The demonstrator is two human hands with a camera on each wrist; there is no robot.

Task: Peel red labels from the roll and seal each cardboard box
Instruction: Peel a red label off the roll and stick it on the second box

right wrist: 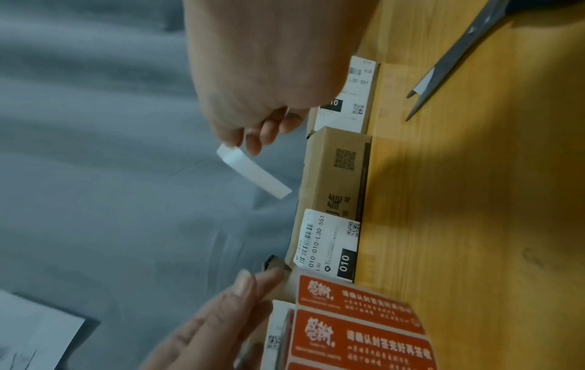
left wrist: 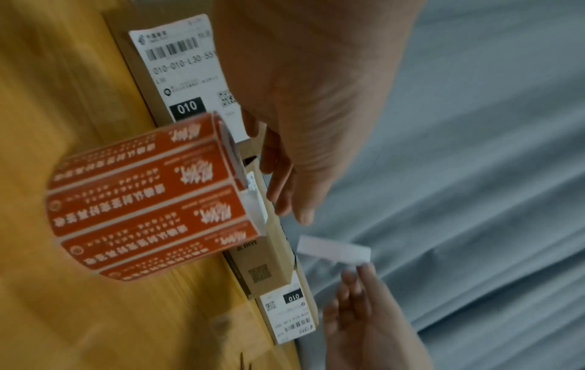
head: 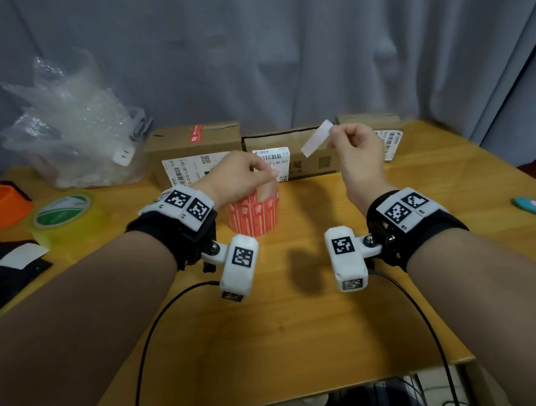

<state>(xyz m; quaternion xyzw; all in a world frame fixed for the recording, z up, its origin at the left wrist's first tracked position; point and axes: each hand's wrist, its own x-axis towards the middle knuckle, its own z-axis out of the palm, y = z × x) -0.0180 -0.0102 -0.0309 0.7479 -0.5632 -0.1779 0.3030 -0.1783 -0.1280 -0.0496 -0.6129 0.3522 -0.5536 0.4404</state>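
A roll of red labels [head: 254,213] stands upright mid-table. My left hand [head: 242,176] hovers over its top end, fingers loose and nearly straight beside the rim [left wrist: 294,200], gripping nothing. My right hand [head: 355,152] is raised to the right and pinches one end of a peeled label [head: 316,138], whose white back faces me, in front of the middle cardboard box [head: 292,163]. Three boxes line the far edge. The left box [head: 193,147] carries a red label [head: 196,134] over its top seam. The right box [head: 372,121] is partly hidden behind my right hand.
A bag of bubble wrap [head: 77,127] stands at the far left, with a clear tape roll [head: 64,214] and an orange ring [head: 0,205] in front of it. Scissors [right wrist: 452,60] lie on the table to the right. A teal object [head: 530,206] sits near the right edge.
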